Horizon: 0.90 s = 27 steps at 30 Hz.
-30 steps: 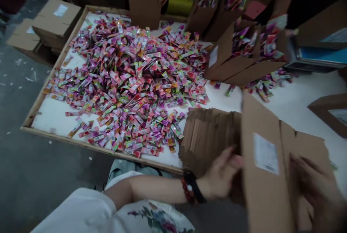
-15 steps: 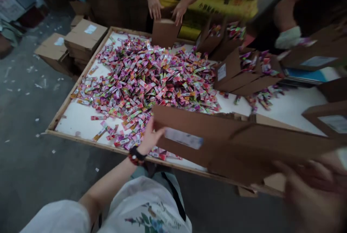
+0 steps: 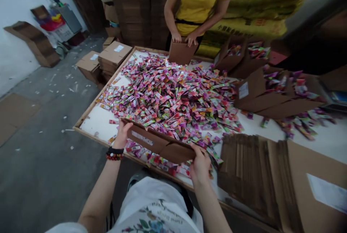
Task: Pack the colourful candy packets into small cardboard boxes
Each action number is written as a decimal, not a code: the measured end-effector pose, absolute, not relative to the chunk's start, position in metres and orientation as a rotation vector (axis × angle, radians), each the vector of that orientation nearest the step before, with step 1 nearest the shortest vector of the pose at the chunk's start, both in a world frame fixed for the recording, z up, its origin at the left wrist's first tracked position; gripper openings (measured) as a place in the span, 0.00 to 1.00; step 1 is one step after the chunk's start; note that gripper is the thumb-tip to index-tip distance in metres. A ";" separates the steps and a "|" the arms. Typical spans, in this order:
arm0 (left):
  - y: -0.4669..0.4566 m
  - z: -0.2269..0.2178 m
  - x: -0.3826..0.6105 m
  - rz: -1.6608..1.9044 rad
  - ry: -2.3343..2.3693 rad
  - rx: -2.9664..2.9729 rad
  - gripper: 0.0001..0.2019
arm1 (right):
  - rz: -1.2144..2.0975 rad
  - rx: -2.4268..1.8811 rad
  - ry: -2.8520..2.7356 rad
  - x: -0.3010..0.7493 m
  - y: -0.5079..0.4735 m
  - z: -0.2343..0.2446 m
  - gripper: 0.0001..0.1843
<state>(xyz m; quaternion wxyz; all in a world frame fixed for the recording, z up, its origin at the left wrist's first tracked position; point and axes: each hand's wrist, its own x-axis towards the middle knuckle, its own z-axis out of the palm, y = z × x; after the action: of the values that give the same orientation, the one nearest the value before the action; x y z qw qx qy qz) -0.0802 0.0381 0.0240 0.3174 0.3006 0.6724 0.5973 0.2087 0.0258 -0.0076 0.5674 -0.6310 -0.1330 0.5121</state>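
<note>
Half-open carton (image 3: 159, 144) sits clamped between your left hand (image 3: 121, 134) and right hand (image 3: 200, 166), over heaped foil packets (image 3: 168, 95); part-filled cartons (image 3: 271, 94) stand beyond your grip, and a flattened carton stack (image 3: 246, 175) remains to its right.

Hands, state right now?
Left hand: closed, holding one end of a brown cardboard carton.
Right hand: closed, holding the other end of the same carton.

The left arm (image 3: 99, 193) and right arm (image 3: 210, 204) reach forward, the left hand (image 3: 121, 135) and right hand (image 3: 200, 166) gripping.
</note>
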 end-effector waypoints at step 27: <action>0.012 -0.039 -0.062 1.251 2.401 1.664 0.25 | 0.182 -0.848 -2.708 0.186 0.033 -0.033 0.31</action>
<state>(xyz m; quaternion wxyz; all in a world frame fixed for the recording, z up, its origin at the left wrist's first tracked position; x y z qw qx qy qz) -0.0616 0.0124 -0.0385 -0.0182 0.5235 0.7554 0.3937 0.1856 0.0331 -0.0334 0.1483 -0.2950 -0.9418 0.0632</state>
